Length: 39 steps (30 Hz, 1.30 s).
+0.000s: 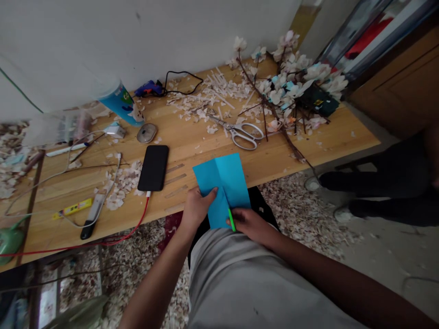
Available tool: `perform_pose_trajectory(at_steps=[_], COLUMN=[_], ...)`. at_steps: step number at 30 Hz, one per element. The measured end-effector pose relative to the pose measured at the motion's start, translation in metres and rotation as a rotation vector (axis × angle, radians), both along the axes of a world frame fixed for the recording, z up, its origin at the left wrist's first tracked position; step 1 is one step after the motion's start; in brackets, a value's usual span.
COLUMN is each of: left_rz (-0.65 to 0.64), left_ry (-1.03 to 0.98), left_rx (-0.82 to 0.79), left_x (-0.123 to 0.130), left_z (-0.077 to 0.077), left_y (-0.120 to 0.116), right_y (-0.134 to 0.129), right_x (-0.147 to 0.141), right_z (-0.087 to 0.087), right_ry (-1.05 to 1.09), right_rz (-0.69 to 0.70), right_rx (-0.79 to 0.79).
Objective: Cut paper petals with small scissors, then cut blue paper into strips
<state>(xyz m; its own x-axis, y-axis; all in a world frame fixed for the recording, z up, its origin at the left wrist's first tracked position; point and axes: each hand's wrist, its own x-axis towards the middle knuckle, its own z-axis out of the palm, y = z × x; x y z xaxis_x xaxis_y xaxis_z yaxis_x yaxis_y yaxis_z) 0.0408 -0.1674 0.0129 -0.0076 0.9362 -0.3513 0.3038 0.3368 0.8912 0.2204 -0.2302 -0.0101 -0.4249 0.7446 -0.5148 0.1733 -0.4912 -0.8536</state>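
Note:
A blue sheet of paper (230, 176) with a crease down its middle is held over my lap, in front of the table edge. My left hand (198, 206) grips its left side, thumb lying on top. In my right hand (248, 224), fingers are closed around a slim tool with a bright green handle (232, 220). A thin, blade-like line runs from that handle up along the paper. Whether it is a knife or scissors seen edge-on, I cannot tell. Larger grey-handled scissors (242, 134) lie on the table beyond the paper.
On the wooden table (192, 146) are a phone (153, 167) with a red cable, a blue cup (123, 105), a round lid (147, 133), a utility knife (92, 215) and a glue gun (150, 88). Flower branches (288, 87) extend past the right edge. Another person's legs (370, 187) are at right.

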Motion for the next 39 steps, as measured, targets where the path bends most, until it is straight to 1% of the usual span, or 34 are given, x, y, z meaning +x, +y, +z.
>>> perform_pose_trajectory(at_steps=[9,12,15,18,21,24,27,30,34,39], left_rz=[-0.035,-0.037,0.002,0.033,0.016,-0.003,0.020,0.049,0.041,0.040], left_ry=[0.013,-0.038,-0.130,-0.184,-0.098,0.055,0.192,0.258,0.261,0.115], left_rx=[-0.002,-0.050,-0.058,-0.072,-0.028,0.108,0.247,0.313,0.311,0.189], left_x=[-0.005,-0.007,-0.007,-0.002,0.003,0.008,0.010,0.011,0.007,-0.001], left_z=[-0.004,-0.002,-0.001,-0.003,-0.003,-0.002,-0.003,-0.007,-0.009,-0.008], left_y=[-0.001,0.002,0.008,0.011,0.009,0.005,0.000,-0.001,0.004,0.014], right_y=[0.003,0.003,0.002,0.000,-0.001,-0.001,-0.001,-0.001,-0.001,-0.002], right_x=[-0.003,-0.002,-0.002,-0.004,-0.005,-0.006,-0.006,-0.006,-0.004,-0.004], right_z=[-0.001,-0.002,-0.004,-0.008,-0.010,-0.009,-0.007,-0.004,-0.003,-0.004], right_ry=[0.032,0.012,-0.006,-0.023,-0.002,0.043,0.076,0.108,0.109,0.081], right_rz=[-0.010,0.001,0.015,-0.010,-0.060,-0.083,-0.083,-0.066,-0.040,-0.028], right_rx=[0.019,0.035,0.050,0.057,0.046,0.020,0.001,-0.031,-0.069,-0.105])
